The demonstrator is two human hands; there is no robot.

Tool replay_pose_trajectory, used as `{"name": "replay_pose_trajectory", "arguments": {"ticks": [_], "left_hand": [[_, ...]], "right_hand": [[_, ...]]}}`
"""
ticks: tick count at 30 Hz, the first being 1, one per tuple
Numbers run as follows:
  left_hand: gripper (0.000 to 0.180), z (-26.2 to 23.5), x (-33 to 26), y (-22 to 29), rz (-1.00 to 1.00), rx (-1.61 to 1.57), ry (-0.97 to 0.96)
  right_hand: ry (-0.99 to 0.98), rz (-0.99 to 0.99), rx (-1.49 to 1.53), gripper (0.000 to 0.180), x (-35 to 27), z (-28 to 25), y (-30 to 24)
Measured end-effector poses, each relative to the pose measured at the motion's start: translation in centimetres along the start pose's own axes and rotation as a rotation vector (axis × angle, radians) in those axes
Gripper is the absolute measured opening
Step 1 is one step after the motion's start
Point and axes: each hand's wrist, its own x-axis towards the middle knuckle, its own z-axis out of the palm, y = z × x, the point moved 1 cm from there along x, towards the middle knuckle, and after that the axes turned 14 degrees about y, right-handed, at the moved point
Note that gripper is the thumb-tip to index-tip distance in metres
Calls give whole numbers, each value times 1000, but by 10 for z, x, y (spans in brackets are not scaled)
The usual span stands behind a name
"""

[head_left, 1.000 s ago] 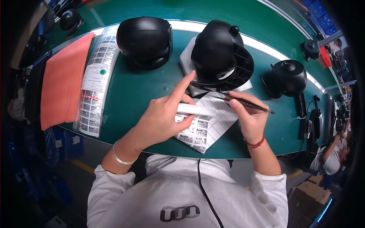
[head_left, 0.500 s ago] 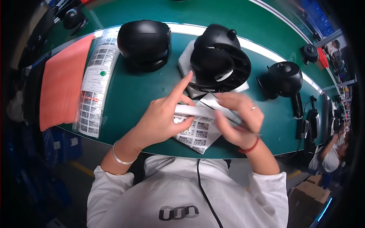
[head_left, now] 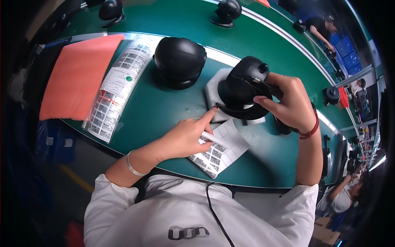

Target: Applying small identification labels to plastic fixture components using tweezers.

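A rounded black device (head_left: 240,88) with a knob and a curved, open rim rests on a white foam pad (head_left: 213,88). My right hand (head_left: 290,99) is closed on its right side, thumb on the near face and fingers hidden behind. My left hand (head_left: 190,135) pinches the rolled white edge of a label sheet (head_left: 212,158) between thumb and fingers. Its index finger stretches out to the device's near left rim. Printed silver labels cover the sheet's left part; the right part is blank backing.
Left of the foam stands another black device (head_left: 180,61). Further left lie a plastic-sleeved stack of label sheets (head_left: 117,88) and an orange cloth (head_left: 82,78). More black devices (head_left: 228,12) stand beyond the pale rail. A co-worker (head_left: 321,31) is at the far right.
My right hand has left the label sheet and moved up and right onto the black device. My left hand keeps the sheet. The view has shifted, so table things appear further right.
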Motion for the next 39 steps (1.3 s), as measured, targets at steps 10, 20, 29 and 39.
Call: {"name": "replay_pose_trajectory", "arguments": {"ticks": [10, 20, 29, 39], "left_hand": [[87, 1, 7, -3, 29, -76, -6], [50, -9, 31, -16, 149, -139, 110], [72, -8, 19, -8, 181, 125, -151], [84, -6, 25, -8, 152, 165, -148]], "right_hand": [[297, 78, -890, 8, 97, 99, 160], [30, 277, -846, 41, 138, 148, 208], [-88, 279, -755, 59, 207, 170, 188], [-107, 218, -723, 62, 203, 158, 200]]}}
